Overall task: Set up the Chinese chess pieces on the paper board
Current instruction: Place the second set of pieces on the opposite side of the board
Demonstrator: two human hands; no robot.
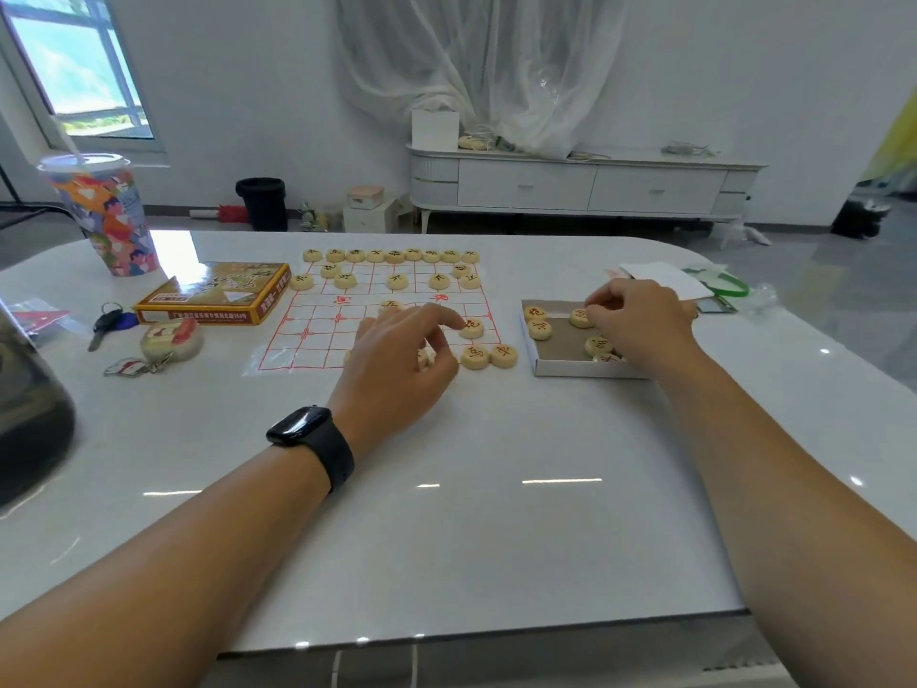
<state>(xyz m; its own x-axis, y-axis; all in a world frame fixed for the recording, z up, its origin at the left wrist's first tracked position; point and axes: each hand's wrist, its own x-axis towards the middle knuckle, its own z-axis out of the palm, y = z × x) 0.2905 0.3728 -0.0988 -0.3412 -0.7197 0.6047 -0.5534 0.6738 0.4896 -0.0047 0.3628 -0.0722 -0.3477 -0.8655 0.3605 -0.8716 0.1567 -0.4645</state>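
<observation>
The paper board (317, 335) with red grid lines lies on the white table. Black-lettered round pieces (394, 255) fill its far rows. Red-lettered pieces (475, 357) stand at its near right corner, and one more (471, 328) sits a row above. My left hand (397, 360) hovers over the near side of the board with curled fingers, hiding some pieces; one piece (424, 357) shows under its fingers. My right hand (640, 322) reaches into the shallow box tray (546, 367) of loose red pieces, its fingertips pinching a piece (581, 317).
The yellow chess box lid (213, 293) lies left of the board. A colourful cup (106, 213) stands at the far left. Keys and keychains (144, 340) lie near the box. A dark object (30, 409) is at the left edge. Papers (670, 280) lie beyond the tray.
</observation>
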